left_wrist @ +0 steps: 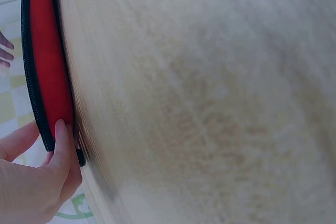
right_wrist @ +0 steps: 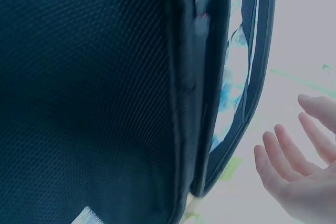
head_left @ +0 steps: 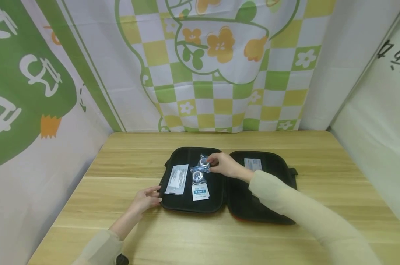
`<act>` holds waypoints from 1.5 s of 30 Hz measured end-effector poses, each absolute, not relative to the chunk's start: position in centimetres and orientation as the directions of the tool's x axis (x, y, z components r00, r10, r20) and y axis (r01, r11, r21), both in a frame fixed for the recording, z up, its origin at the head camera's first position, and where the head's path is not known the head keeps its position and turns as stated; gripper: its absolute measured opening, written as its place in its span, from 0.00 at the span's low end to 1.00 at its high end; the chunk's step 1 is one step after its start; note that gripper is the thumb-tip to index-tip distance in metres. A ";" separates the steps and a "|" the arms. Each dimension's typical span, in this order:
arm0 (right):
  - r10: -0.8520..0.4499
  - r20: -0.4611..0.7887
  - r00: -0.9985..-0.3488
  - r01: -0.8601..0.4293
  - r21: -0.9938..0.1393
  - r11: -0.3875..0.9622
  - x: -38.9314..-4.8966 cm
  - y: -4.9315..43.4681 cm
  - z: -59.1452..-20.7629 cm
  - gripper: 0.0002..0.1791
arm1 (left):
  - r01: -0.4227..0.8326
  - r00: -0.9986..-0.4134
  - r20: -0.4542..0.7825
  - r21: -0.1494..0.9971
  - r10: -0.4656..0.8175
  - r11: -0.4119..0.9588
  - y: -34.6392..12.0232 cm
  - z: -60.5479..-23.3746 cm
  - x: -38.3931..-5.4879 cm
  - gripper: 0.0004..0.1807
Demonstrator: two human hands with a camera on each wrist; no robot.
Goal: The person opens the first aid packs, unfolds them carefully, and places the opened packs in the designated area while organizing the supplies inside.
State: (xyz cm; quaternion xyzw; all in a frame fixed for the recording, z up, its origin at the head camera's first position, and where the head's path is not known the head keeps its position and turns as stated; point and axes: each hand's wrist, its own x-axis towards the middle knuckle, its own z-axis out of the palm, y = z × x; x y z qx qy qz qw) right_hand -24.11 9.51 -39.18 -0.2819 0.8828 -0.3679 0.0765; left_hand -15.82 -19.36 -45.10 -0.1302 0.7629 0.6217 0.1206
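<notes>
An unzipped case (head_left: 216,206), black inside and red outside, lies spread flat on the table. My left hand (head_left: 145,198) grips its left edge, with fingers on the red side (left_wrist: 50,51) in the left wrist view. Over the left half is my right hand (head_left: 224,164), fingertips right at the upper of two round rolls in clear-and-blue wrappers (head_left: 203,160). In the right wrist view that hand (right_wrist: 302,166) has its fingers spread and nothing between them. The lower wrapped roll (head_left: 198,176) sits above a small white-and-teal packet (head_left: 200,191). Left of them lies a long white packet (head_left: 177,179).
Another pale packet (head_left: 253,164) lies in the case's right half, partly behind my right forearm. Wooden tabletop (head_left: 186,239) surrounds the case. A patterned curtain (head_left: 220,92) hangs at the table's back edge, with printed cloth walls on both sides.
</notes>
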 end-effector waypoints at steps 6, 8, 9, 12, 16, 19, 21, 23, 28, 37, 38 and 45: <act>-0.617 0.064 -0.784 -0.496 -0.661 0.562 -23.7 7.3 -39.3 0.16 | -0.359 -0.933 -0.358 0.912 -0.043 0.201 -19.5 -45.2 -16.0 0.28; -0.636 0.056 -0.770 -0.512 -0.649 0.562 -23.6 6.7 -39.4 0.16 | -0.361 -0.932 -0.360 0.911 -0.038 0.200 -19.6 -45.3 -16.0 0.28; -0.644 0.049 -0.764 -0.514 -0.650 0.560 -23.5 6.4 -39.5 0.16 | -0.360 -0.932 -0.360 0.912 -0.035 0.197 -19.6 -45.3 -16.0 0.28; -0.670 0.043 -0.741 -0.537 -0.638 0.553 -23.5 5.5 -39.5 0.17 | -0.360 -0.932 -0.359 0.915 -0.040 0.184 -19.6 -45.3 -16.0 0.28; -0.697 0.039 -0.716 -0.570 -0.609 0.551 -23.4 4.6 -39.7 0.18 | -0.355 -0.934 -0.355 0.916 -0.033 0.188 -19.6 -45.3 -16.0 0.28; -0.704 0.015 -0.710 -0.566 -0.607 0.558 -23.3 3.9 -39.9 0.19 | -0.351 -0.936 -0.352 0.918 -0.029 0.185 -19.6 -45.2 -16.0 0.28; -0.707 0.000 -0.707 -0.567 -0.599 0.566 -23.3 3.5 -40.2 0.20 | -0.355 -0.934 -0.354 0.919 -0.036 0.174 -19.5 -45.2 -16.0 0.28; -0.710 -0.019 -0.704 -0.572 -0.578 0.582 -23.2 3.1 -40.4 0.21 | -0.361 -0.932 -0.361 0.915 -0.035 0.179 -19.6 -45.3 -16.1 0.28; -0.725 -0.058 -0.686 -0.607 -0.504 0.615 -23.2 2.2 -41.1 0.24 | -0.371 -0.927 -0.374 0.908 -0.025 0.193 -19.8 -45.5 -16.2 0.29; -0.774 -0.066 -0.630 -0.686 -0.420 0.594 -23.2 1.2 -42.1 0.27 | -0.362 -0.932 -0.361 0.918 -0.035 0.163 -19.5 -45.1 -15.9 0.27; -0.778 -0.066 -0.625 -0.697 -0.402 0.594 -23.2 1.1 -42.2 0.28 | -0.364 -0.931 -0.363 0.917 -0.038 0.162 -19.5 -45.1 -15.9 0.27; -0.802 -0.065 -0.594 -0.739 -0.349 0.576 -23.4 0.5 -42.7 0.27 | -0.360 -0.933 -0.359 0.918 -0.037 0.166 -19.5 -45.1 -15.7 0.26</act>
